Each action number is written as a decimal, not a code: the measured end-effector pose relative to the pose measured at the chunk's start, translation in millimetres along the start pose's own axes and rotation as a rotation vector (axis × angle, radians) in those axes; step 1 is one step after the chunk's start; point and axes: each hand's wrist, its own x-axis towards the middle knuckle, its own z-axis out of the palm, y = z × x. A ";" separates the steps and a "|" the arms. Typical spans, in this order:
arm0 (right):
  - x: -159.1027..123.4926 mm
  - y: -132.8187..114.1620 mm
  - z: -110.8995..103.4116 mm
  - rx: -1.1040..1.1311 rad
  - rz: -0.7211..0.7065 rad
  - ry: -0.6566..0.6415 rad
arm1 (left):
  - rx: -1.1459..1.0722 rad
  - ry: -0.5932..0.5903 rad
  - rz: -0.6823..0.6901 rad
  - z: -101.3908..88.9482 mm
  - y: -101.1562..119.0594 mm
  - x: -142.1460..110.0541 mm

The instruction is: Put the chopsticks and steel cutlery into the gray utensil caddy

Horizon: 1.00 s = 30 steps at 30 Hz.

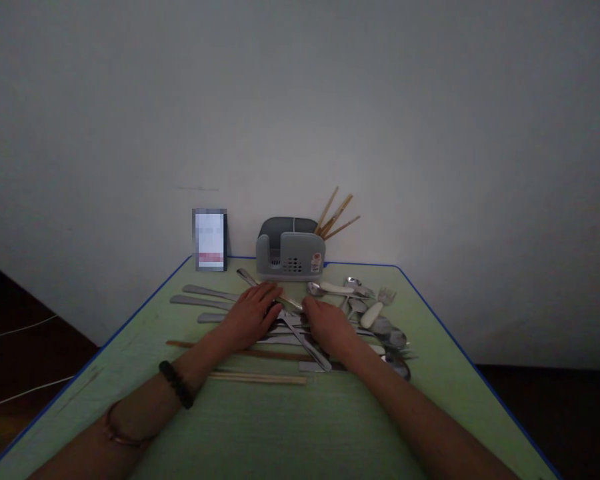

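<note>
Sticker (317,262) on grey holder (303,257) is showing red and white, text too small to read; phone screen (209,238), left of it, is showing only blur. Cutlery pile (300,337) is lying mid-frame on green desk (260,433), under and between the hands. Right hand (330,327) is pinching the end of a slim utensil (291,303); left hand (253,313) is resting palm down over its other side, can't tell its grip. Holder is standing just beyond the hands, wooden chopsticks (338,215) leaning at its right. Forks and spoons (380,320) are crowding the right hand.
</note>
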 end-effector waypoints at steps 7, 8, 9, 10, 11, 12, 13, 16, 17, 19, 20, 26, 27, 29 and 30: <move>8.7 17.9 -0.4 0.414 -0.033 0.155 | -0.037 0.005 0.001 -0.4 3.0 -1.2; 9.2 18.8 -0.3 0.431 -0.039 0.162 | -0.041 0.003 -0.004 -0.9 3.2 -1.1; 9.2 18.6 -0.1 0.419 -0.044 0.158 | -0.045 -0.001 -0.010 -1.4 3.4 -0.9; 8.6 17.5 0.2 0.380 -0.053 0.142 | -0.047 -0.008 -0.015 -1.8 3.6 -0.7; 7.6 15.4 0.6 0.325 -0.065 0.118 | -0.049 -0.015 -0.019 -2.2 3.7 -0.5; 6.2 12.7 1.1 0.261 -0.078 0.095 | -0.051 -0.022 -0.021 -2.6 3.9 -0.4; 4.7 9.7 1.5 0.200 -0.093 0.078 | -0.052 -0.027 -0.023 -3.1 4.1 -0.3; 0.2 1.3 1.6 0.090 -0.129 0.143 | -0.045 -0.036 -0.030 -4.9 5.2 -0.2; -1.1 -0.8 1.0 0.080 -0.149 0.195 | -0.040 -0.038 -0.033 -5.6 5.6 -0.1; -3.5 -3.7 -0.9 0.079 -0.235 0.276 | -0.032 -0.049 -0.036 -6.8 6.0 0.1; -4.8 -4.9 -2.0 0.079 -0.315 0.281 | -0.030 -0.056 -0.036 -7.2 5.9 0.3; -11.9 -13.6 -5.9 0.045 -0.703 0.058 | -0.031 -0.092 -0.045 -5.1 2.4 1.0; -12.3 -14.8 -6.4 0.049 -0.699 0.040 | -0.031 -0.097 -0.050 -4.4 2.0 1.0; -12.2 -16.3 -7.8 0.074 -0.677 0.005 | -0.033 -0.103 -0.057 -3.5 1.7 0.8; -11.8 -16.8 -9.0 0.092 -0.659 -0.017 | -0.035 -0.105 -0.057 -3.5 1.6 0.6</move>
